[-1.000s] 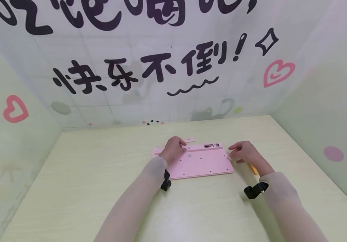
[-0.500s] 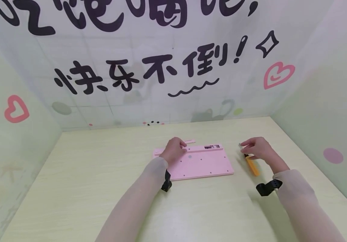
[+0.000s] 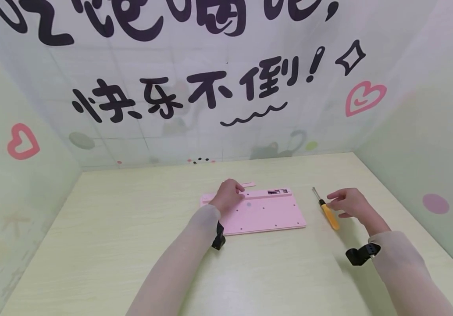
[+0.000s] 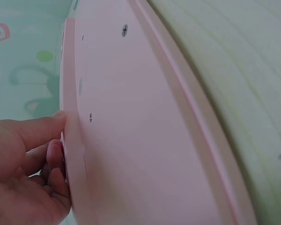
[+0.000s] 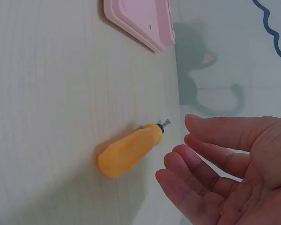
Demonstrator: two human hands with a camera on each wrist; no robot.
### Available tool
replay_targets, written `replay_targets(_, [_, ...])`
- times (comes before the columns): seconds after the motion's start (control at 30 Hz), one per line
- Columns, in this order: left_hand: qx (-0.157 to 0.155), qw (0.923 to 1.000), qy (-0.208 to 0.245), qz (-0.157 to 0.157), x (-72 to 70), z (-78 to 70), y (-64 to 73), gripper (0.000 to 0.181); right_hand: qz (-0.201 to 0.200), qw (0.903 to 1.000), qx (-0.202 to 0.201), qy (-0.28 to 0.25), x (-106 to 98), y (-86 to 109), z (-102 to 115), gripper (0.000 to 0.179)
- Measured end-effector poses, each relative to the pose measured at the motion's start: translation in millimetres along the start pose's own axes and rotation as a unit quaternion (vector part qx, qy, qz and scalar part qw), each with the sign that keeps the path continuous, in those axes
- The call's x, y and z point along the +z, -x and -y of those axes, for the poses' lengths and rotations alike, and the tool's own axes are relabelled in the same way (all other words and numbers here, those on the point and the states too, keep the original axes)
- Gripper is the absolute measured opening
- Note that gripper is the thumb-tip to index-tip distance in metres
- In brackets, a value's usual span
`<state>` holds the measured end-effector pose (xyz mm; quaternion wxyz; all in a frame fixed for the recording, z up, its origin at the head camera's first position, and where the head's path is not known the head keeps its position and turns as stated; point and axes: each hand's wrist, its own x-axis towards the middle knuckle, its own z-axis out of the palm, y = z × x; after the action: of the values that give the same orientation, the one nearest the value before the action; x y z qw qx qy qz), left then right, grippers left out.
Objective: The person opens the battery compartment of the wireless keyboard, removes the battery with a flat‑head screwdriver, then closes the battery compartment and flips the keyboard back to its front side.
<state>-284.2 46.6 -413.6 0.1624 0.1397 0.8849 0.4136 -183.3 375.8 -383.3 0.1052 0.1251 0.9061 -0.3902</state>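
Note:
A pink keyboard lies underside up on the table, with small dark screws dotted over it. My left hand grips its raised back edge; in the left wrist view the thumb rests on the ridge and the fingers curl behind it. An uncovered battery compartment shows at the ridge's right end. To the right, a screwdriver with an orange handle lies on the table, its shaft pointing away from me. Just right of it hovers my right hand, fingers loosely bent and holding nothing.
Behind the keyboard lies a narrow pink strip, partly hidden by my left hand. A printed back wall and a right side wall border the pale wooden table.
My right hand has drawn away from the keyboard's right edge, passing over the screwdriver to its right side. The screwdriver is now fully uncovered. My left hand stays on the keyboard.

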Motion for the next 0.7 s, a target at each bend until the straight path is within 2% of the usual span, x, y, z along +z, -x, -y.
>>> replay_targets(0.33, [0.011, 0.9999, 0.003, -0.001, -0.6, -0.1, 1.2, 0.017, -0.019, 0.9994, 0.021, 0.021, 13.0, -2.5, -20.1, 0.050])
replay_targets(0.7, [0.017, 0.9998, 0.010, -0.004, -1.3, -0.8, 3.9, 0.017, -0.045, 0.9973, 0.025, 0.051, 23.2, -0.2, -23.5, 0.054])
